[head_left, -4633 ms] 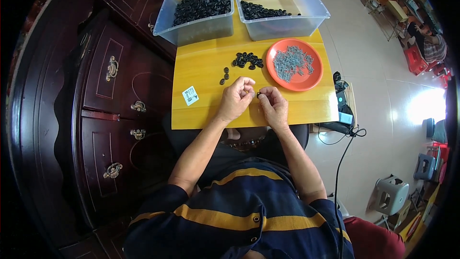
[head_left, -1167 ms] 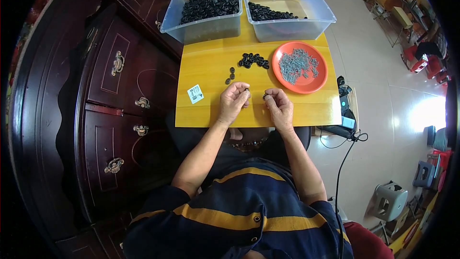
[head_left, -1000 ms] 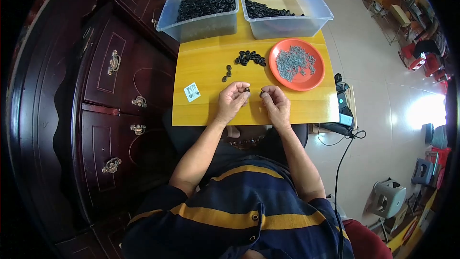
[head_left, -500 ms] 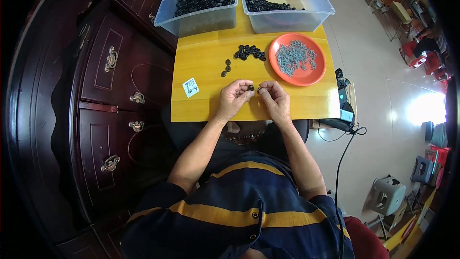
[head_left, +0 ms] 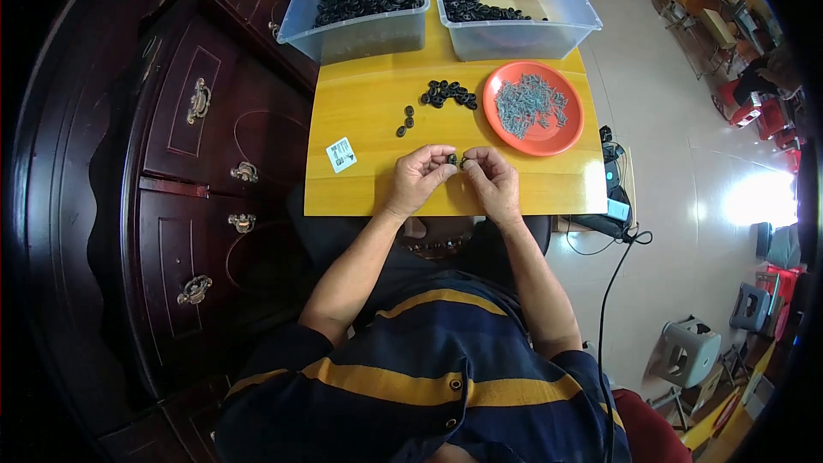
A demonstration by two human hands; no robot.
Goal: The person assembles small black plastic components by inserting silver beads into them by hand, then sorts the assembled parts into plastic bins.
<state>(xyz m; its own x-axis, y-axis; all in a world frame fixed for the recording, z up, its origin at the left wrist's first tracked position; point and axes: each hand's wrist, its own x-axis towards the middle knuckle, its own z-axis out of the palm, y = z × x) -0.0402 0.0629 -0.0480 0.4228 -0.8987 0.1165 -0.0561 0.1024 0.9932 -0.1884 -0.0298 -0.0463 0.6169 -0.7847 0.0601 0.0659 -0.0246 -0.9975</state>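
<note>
Just above the near part of the yellow table [head_left: 360, 193], my two hands meet fingertip to fingertip. Between the thumb and fingers of my left hand [head_left: 420, 178] is pinched a small black oval piece [head_left: 452, 159]. My right hand [head_left: 494, 182] is closed in a pinch on a small dark part [head_left: 464, 162] right beside it; its kind is too small to make out. Beyond my hands lies a loose cluster of black oval pieces [head_left: 446, 93], with 3 more black pieces [head_left: 410, 122] to its left. An orange plate [head_left: 576, 129] holds a heap of small grey metal screws [head_left: 527, 103].
Two clear plastic bins stand at the far edge: the left bin [head_left: 369, 41] heaped with black pieces, the right bin [head_left: 514, 41] partly filled. A white printed card [head_left: 341, 155] lies at left. Dark wooden drawers [head_left: 193, 189] flank the table's left; a black cable [head_left: 610, 291] hangs at right.
The piece in my left fingers and the part in my right fingers are slightly closer together. Otherwise the hands and things on the table stay as they were.
</note>
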